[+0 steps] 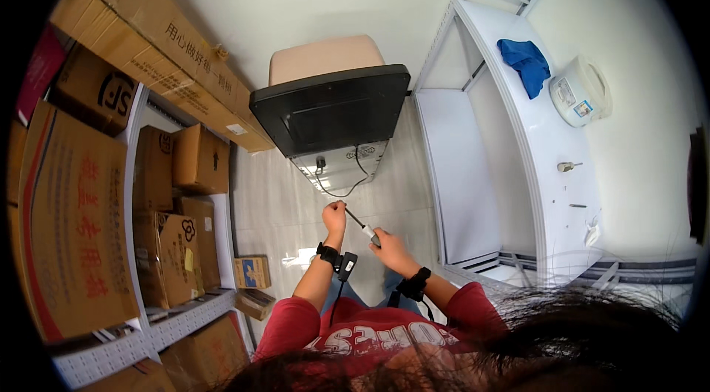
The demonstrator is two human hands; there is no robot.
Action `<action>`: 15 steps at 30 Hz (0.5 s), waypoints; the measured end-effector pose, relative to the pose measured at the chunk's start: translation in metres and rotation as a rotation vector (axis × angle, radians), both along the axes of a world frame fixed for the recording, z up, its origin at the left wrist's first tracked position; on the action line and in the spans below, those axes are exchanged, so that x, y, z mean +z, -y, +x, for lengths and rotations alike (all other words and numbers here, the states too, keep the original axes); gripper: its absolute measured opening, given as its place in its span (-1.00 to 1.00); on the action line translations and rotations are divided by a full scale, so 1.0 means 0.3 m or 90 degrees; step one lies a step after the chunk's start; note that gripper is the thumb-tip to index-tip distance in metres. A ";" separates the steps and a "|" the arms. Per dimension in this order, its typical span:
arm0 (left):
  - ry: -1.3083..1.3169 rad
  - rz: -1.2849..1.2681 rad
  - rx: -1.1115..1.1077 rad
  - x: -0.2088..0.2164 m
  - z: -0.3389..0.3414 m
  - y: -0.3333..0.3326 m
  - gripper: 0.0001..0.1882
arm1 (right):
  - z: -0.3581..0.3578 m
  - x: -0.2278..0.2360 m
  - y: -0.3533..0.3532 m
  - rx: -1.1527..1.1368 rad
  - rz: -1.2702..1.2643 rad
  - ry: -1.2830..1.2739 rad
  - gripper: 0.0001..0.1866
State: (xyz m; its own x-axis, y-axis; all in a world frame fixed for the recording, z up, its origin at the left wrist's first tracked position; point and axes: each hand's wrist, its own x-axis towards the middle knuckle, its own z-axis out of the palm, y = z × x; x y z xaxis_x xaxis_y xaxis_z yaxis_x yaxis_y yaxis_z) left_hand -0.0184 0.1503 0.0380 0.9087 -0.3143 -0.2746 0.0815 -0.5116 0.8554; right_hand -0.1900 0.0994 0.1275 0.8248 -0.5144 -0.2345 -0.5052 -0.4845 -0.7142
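In my right hand (394, 253) is a screwdriver (364, 226) with a grey and white handle and a thin dark shaft. The shaft slants up and to the left, toward my left hand (335, 219). My left fingers are closed right at its tip; whatever they pinch is too small or hidden to make out. Beyond both hands stands a machine with a black panel (336, 111), a beige top part (325, 59) and a light metal base (342, 168). A black cable (362, 183) loops across the base.
Shelves on the left hold several cardboard boxes (81, 222), and a long carton (174, 48) stands behind them. On the white shelf (551, 203) at right are a blue cloth (525, 65), a white bucket (580, 92) and small metal parts (568, 166). Two small boxes (253, 272) lie on the floor.
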 end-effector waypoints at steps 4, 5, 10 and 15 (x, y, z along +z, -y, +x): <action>0.046 -0.036 -0.046 -0.066 0.144 -0.104 -0.74 | 0.153 -0.075 -0.131 -0.063 0.026 0.015 -0.66; 0.048 -0.045 -0.058 -0.075 0.172 -0.124 -0.74 | 0.186 -0.090 -0.165 -0.080 0.047 0.006 -0.64; 0.058 -0.089 -0.169 -0.129 0.254 -0.206 -0.77 | 0.298 -0.168 -0.271 -0.131 0.110 0.054 -0.60; 0.022 -0.132 -0.205 -0.132 0.288 -0.216 -0.79 | 0.325 -0.217 -0.281 -0.154 0.130 0.051 -0.58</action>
State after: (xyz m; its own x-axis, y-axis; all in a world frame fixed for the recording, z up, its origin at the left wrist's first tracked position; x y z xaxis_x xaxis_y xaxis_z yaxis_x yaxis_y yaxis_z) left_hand 0.0680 0.2152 -0.0016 0.7621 -0.6308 -0.1456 -0.0861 -0.3217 0.9429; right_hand -0.0926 0.1836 0.0625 0.7048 -0.6464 -0.2923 -0.5267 -0.2008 -0.8260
